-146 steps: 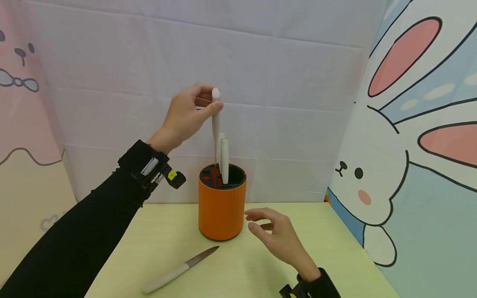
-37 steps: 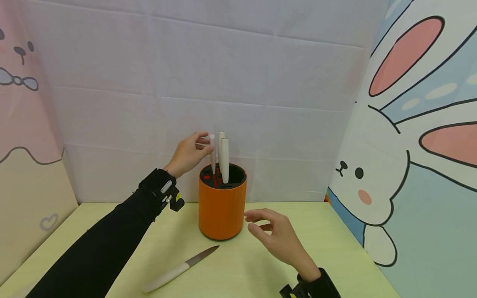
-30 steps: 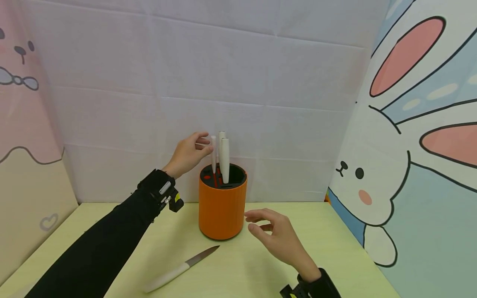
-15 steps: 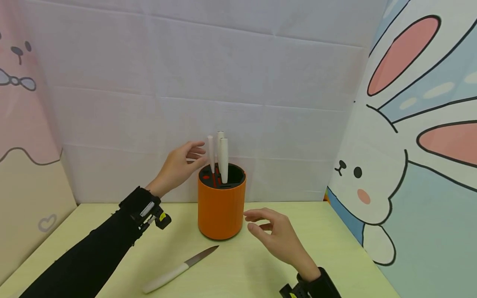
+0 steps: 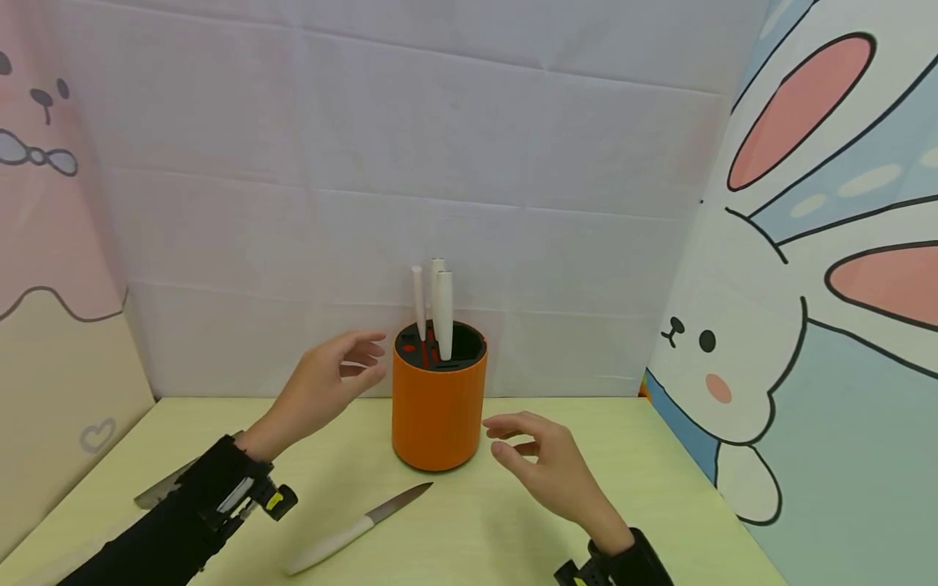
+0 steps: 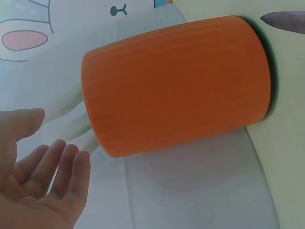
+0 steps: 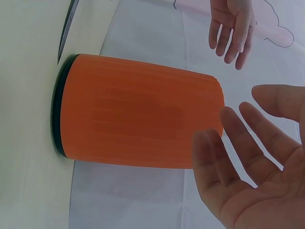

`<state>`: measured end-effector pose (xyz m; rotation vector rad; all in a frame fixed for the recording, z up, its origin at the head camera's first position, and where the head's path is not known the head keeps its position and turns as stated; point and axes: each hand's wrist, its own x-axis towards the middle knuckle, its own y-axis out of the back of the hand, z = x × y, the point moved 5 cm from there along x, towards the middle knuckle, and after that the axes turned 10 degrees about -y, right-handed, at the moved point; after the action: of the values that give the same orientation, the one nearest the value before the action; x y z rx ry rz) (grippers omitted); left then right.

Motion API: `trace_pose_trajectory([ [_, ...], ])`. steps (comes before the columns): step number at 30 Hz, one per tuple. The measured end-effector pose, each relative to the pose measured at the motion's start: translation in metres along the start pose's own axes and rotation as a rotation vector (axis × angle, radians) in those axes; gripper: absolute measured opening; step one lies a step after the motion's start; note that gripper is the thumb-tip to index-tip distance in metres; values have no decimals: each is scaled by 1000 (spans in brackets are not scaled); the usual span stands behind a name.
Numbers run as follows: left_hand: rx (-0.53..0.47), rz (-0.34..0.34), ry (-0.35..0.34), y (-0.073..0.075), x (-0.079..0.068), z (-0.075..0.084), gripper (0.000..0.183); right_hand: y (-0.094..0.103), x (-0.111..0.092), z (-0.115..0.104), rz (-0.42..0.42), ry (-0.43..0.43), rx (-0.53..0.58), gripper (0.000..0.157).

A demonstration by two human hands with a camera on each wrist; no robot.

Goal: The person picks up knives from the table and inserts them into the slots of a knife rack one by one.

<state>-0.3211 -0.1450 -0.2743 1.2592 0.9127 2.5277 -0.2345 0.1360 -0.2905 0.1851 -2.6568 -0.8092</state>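
The left hand (image 5: pixel 330 387) and right hand (image 5: pixel 541 464), fingers loosely bent, hold nothing, flanking an orange cylindrical knife holder (image 5: pixel 440 417), likely stiff plastic. Below and between them lies a white-handled metal knife (image 5: pixel 370 518), probably light, best taken by its handle (image 5: pixel 330 546).

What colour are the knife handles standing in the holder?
White; the knife handles show best in the head view.

Left grip (image 6: pixel 40 202), fingers loosely extended, thumb spread apart, just beside the top end of an orange cylinder (image 6: pixel 176 86), visible gap between. Blurry pale handles (image 6: pixel 77 128) stick out of that end near the grip's fingertips. Farthest from grip: pale tabletop (image 6: pixel 290 95), dark blade tip (image 6: pixel 288 22); behind grip, white sheet (image 6: pixel 186 191).
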Motion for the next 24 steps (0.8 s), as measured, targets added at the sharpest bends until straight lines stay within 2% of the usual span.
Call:
trace_pose_trajectory([
  [12,77,-21,-28,-7,-63,-7,46,6,-3,11,6,11,-22,26],
  [18,159,-12,-25,-13,-86,-8,46,5,-2,12,6,-6,-50,26],
  [24,213,12,-43,-16,-102,-3,46,-1,4,39,4,-3,-50,27],
])
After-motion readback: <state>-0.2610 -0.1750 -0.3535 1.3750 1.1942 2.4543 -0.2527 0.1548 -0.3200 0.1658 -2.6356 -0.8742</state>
